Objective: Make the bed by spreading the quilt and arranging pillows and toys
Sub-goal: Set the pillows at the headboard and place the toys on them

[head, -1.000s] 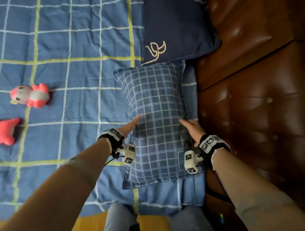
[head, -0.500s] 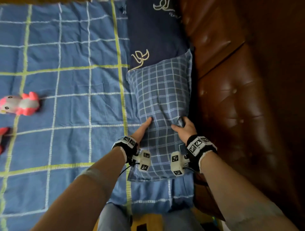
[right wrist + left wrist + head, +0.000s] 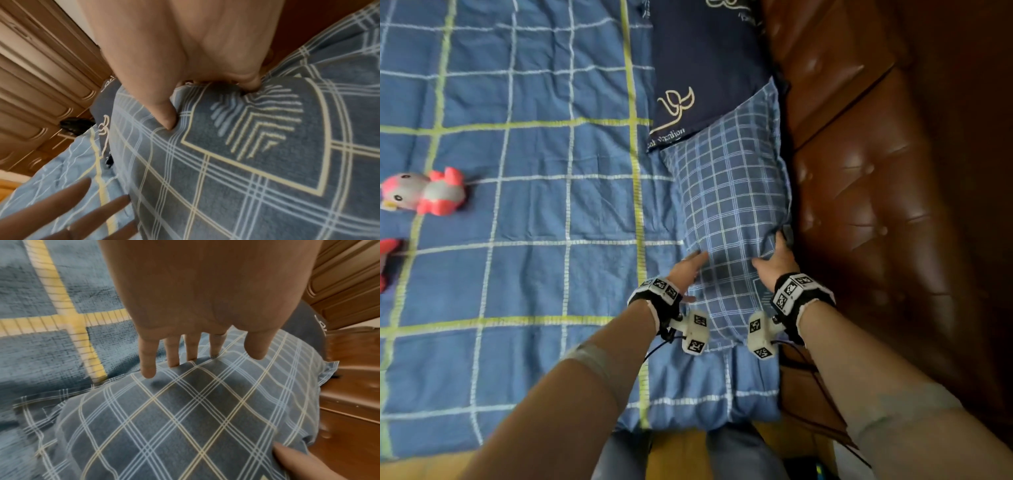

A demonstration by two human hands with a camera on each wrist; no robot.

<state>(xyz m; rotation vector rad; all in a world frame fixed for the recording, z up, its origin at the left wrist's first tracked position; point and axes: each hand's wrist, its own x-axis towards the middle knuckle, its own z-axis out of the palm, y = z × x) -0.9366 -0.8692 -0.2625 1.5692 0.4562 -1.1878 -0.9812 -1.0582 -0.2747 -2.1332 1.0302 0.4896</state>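
Observation:
A blue plaid pillow (image 3: 729,205) lies on the quilt (image 3: 517,212) beside the headboard, its far end overlapping a dark navy pillow (image 3: 705,61). My left hand (image 3: 688,270) presses straight fingers against the plaid pillow's left side; the left wrist view shows the fingertips (image 3: 148,369) touching the fabric (image 3: 185,418). My right hand (image 3: 777,260) grips the pillow's right edge, with thumb and curled fingers (image 3: 166,118) dug into the cloth (image 3: 246,162). A pink and white plush toy (image 3: 424,193) lies on the quilt at the far left.
A brown leather headboard (image 3: 876,205) runs along the right, close against the pillows. A second pink toy (image 3: 387,260) shows at the left edge. Wooden floor (image 3: 678,452) and my knees lie below the bed's near edge.
The plaid pillow has shifted right and away from me, up against the headboard and the navy pillow. My right hand went from lying flat beside it to gripping its edge.

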